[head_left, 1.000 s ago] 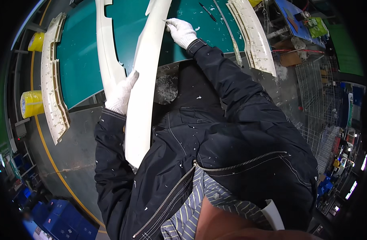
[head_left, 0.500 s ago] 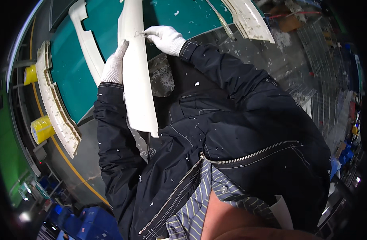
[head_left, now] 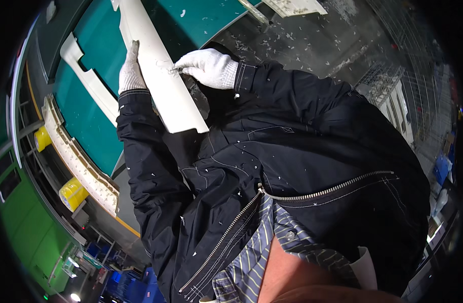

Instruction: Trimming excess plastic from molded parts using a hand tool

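closer now to the near end of the long white panel (head_left: pixel 165 87), the right hand (head_left: pixel 211 65) pinches a small tool (head_left: pixel 179 70) tight, its kind unclear — curled shavings (head_left: pixel 165 65) suggest edge-trimming, so the next stroke calls for a steady hold. the left hand (head_left: pixel 131 73) clasps the panel's left edge by the green table (head_left: pixel 201 20). blue bins (head_left: pixel 149 289) behind — contents too dim to tell.

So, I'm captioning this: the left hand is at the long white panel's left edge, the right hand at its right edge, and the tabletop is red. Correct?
Not quite: the head view shows the tabletop is green, not red. The left hand is at the left edge of the long white panel and the right hand at its right edge.
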`<state>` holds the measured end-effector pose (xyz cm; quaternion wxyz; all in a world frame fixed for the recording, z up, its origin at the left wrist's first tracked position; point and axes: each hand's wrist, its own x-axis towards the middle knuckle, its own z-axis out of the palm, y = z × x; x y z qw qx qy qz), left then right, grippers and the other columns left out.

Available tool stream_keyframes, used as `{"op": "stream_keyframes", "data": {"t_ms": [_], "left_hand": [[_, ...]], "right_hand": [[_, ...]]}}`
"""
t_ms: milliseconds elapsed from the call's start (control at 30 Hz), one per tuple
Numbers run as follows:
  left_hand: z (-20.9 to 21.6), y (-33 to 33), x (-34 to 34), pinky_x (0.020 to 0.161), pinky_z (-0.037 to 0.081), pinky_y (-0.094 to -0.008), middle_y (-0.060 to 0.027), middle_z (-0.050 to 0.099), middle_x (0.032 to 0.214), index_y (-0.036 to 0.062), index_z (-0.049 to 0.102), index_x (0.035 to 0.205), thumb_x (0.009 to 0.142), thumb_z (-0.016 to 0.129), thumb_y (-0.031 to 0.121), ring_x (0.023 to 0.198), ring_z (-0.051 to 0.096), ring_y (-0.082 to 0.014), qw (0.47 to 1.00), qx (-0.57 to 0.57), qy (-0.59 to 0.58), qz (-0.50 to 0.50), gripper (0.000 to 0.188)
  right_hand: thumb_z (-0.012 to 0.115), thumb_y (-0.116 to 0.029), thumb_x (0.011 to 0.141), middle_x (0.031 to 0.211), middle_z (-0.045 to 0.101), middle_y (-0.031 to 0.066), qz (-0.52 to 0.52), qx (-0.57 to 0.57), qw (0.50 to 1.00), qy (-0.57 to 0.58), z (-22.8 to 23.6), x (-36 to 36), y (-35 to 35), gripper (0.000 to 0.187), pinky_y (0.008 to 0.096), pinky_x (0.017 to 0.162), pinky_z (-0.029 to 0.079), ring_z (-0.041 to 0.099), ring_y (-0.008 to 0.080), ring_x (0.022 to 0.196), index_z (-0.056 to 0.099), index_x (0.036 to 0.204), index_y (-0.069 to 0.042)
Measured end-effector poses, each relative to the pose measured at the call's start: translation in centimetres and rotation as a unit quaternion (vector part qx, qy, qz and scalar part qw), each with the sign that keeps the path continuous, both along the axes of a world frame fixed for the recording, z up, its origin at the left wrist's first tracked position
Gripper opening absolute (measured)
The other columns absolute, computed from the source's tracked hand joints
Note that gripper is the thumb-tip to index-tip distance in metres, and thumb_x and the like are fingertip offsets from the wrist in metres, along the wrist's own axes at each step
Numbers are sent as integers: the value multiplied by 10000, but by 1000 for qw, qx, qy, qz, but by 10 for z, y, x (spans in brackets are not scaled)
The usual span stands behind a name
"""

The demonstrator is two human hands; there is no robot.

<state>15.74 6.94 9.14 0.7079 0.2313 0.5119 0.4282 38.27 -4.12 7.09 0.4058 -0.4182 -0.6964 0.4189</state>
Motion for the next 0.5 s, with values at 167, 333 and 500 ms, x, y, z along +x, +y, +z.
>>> {"op": "stream_keyframes", "data": {"t_ms": [167,333,500], "left_hand": [[-2,23,21,879,602,-442,-135,722,1197,48,602,1379,964,749,357,1024,720,-296,1000,1,15,-27,538],[2,42,40,882,602,-448,-141,713,1226,67,587,1402,966,747,376,1043,714,-315,997,12,60,-44,558],[11,58,41,925,592,-474,-140,703,1264,84,564,1440,978,727,435,1081,700,-325,993,16,100,-58,603]], "right_hand": [[644,-40,945,1070,750,143,12,0,1000,2,16,28,-42,266,352,863,581,735,260,960,734,1196,-45],[598,55,940,1064,739,111,142,-203,958,144,44,63,-94,289,324,846,586,723,212,959,733,1183,-19],[534,43,977,1184,746,111,120,-362,914,137,82,151,-112,306,278,876,586,721,152,1004,699,1233,11]]}}
